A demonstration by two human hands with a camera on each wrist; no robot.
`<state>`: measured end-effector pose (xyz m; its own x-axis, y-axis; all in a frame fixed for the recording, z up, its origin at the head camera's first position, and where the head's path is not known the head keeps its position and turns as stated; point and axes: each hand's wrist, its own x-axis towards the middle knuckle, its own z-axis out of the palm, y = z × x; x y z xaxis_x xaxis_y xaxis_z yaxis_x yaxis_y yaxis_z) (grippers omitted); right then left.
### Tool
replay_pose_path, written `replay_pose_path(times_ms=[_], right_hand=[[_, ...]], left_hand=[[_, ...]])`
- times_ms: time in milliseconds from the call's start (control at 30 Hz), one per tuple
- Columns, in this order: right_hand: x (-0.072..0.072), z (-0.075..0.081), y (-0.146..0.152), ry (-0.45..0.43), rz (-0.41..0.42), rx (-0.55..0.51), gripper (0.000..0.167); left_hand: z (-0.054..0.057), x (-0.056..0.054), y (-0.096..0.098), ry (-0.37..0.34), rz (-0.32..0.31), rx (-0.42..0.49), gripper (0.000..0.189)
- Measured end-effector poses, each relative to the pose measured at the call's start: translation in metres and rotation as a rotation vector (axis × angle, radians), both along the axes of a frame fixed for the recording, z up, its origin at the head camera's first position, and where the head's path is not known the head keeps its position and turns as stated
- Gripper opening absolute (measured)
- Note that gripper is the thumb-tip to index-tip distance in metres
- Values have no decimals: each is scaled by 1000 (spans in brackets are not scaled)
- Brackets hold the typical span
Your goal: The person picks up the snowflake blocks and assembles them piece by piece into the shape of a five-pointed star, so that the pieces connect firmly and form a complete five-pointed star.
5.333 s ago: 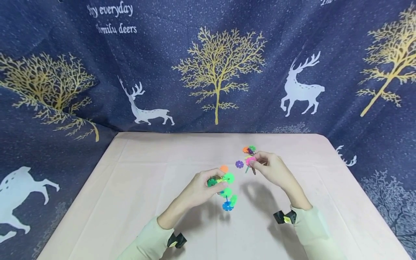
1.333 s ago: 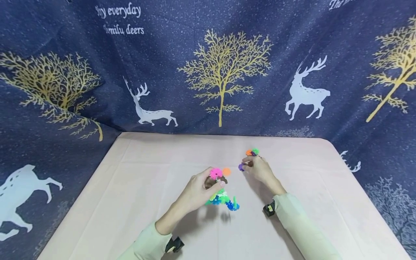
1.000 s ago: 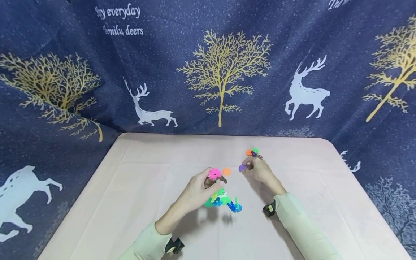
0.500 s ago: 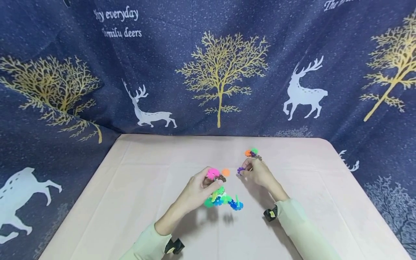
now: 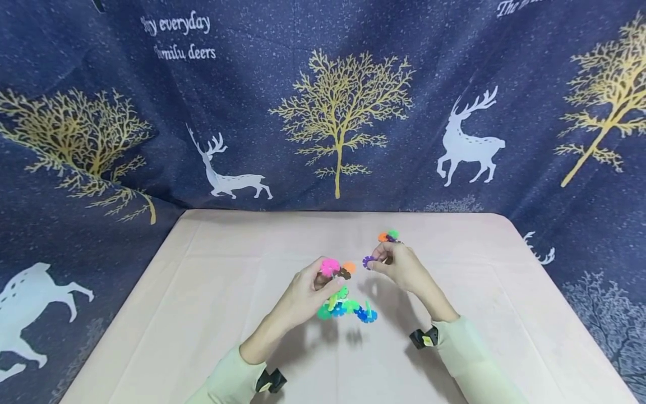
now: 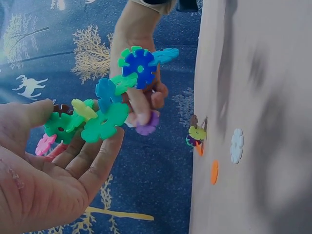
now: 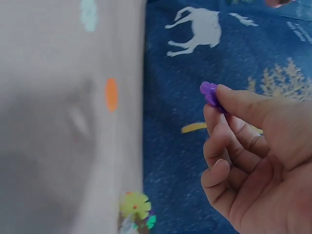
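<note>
My left hand holds a joined chain of notched plastic snowflake discs between thumb and fingers. Its pink disc and brown disc sit at the top by the fingertips. Green discs, a yellow one and blue ones run below, ending at a dark blue disc with light blue beside it in the left wrist view. To the right, my right hand pinches a single purple snowflake disc between thumb and index finger, raised over the table. A gap separates the purple disc from the chain.
On the pale table lie a loose orange disc and a white disc. Behind the right hand is a small pile of mixed discs, partly hidden. A dark blue cloth with deer and trees hangs behind the table.
The pink disc, earlier in the right hand, is now on the left hand's side with the chain, which has turned. The right hand has picked up the purple disc and brought it up and leftward.
</note>
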<state>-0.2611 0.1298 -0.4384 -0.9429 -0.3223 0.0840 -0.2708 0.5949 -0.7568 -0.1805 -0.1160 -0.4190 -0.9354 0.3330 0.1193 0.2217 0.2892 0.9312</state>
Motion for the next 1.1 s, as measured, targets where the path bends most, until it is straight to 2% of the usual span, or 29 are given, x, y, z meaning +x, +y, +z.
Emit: replay_pose_path(times_ms=[233, 500, 833, 1100], right_hand=[[19, 21, -3, 47, 46, -64, 16], [39, 42, -7, 90, 99, -106, 14], [55, 49, -10, 116, 132, -132, 13], [61, 51, -13, 127, 110, -173, 15]], left_hand=[[3, 1, 0, 16, 23, -16, 22], [6, 0, 1, 24, 24, 14, 24], [7, 1, 2, 30, 41, 1, 25], [9, 2, 4, 14, 30, 33, 24]])
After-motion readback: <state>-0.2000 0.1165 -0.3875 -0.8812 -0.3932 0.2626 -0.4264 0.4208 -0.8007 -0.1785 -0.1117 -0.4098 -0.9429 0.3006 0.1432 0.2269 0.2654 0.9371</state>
